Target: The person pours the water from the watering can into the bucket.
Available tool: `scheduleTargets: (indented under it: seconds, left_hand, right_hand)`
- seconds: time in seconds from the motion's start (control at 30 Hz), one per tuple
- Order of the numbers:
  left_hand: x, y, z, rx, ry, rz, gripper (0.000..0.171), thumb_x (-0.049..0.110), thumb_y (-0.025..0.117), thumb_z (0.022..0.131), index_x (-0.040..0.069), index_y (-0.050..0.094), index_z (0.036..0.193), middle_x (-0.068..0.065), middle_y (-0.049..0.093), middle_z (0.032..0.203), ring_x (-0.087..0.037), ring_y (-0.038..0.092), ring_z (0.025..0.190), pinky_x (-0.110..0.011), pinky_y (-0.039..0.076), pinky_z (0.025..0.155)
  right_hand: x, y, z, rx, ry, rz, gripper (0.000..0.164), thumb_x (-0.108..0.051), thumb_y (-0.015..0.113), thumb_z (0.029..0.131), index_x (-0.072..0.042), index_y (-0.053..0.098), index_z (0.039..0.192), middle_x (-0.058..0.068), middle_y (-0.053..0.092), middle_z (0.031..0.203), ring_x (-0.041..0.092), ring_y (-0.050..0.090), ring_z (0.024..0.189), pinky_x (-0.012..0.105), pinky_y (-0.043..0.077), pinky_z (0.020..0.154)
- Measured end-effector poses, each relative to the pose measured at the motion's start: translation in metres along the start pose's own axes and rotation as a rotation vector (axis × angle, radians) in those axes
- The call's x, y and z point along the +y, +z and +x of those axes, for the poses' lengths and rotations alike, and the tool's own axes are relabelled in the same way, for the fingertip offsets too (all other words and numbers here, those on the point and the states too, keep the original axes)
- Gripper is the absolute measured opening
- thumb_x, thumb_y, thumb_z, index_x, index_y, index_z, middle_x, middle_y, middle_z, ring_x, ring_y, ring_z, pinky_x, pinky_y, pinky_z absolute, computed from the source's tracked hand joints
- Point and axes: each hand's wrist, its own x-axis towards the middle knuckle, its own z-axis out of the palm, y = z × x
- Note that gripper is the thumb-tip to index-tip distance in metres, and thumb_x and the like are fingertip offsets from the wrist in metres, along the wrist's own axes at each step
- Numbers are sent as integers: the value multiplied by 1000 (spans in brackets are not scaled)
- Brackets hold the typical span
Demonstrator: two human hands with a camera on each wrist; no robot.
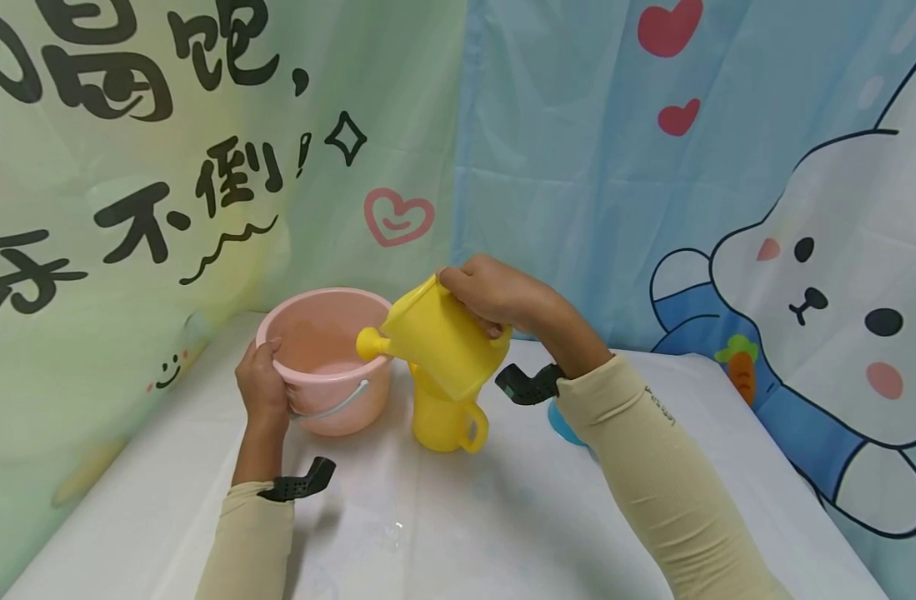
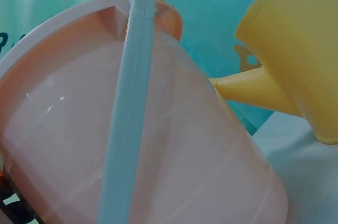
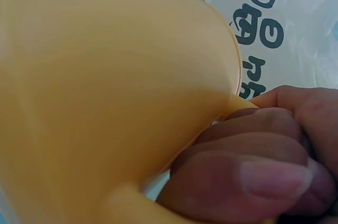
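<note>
The right hand (image 1: 491, 292), wrist raised, forearm slanting in from the right, grips the tilted can (image 1: 446, 337) by its handle, spout (image 1: 371, 342) at the bucket's near rim. The left hand (image 1: 266, 375) holds the bucket (image 1: 326, 392) at its left side, thumb over the rim. This looks like pouring; the next move probably calls for more tilt, bucket steady. A second can (image 1: 435, 425) stands beside the bucket on the table (image 1: 442, 517).
</note>
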Motion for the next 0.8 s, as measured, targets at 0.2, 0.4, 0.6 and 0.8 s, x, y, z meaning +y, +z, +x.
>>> scheduleTargets:
  seconds: [0.2,0.4,0.6,0.8]
  left_hand:
    - [0,0,-1,-1,-6,-3,34,22,44,88,6,58,114,-9,54,116,-26,48,104,-37,36,89]
    - [0,1,-1,4,1,-11,34,22,45,87,5,58,113,-10,55,115,-26,49,103,-38,36,89]
    - [0,1,0,1,-2,-20,33,22,45,87,4,58,112,-12,55,114,-27,48,102,-39,36,89]
    - [-1,1,0,6,-5,-16,33,22,45,88,3,59,110,-13,55,113,-27,49,101,-38,37,88]
  right_hand:
    - [1,0,1,0,-10,-3,47,-37,35,91,-3,38,59,8,28,44,20,27,36,27,32,38]
    - [2,0,2,-6,-17,1,48,-37,34,91,-4,37,56,8,28,43,20,27,36,28,33,39]
    - [2,-1,2,-3,-10,3,48,-36,35,91,-4,37,56,8,28,43,20,27,36,28,32,38]
    - [2,-1,3,-18,-1,-6,48,-37,34,91,-3,38,58,8,28,44,20,27,36,28,32,39]
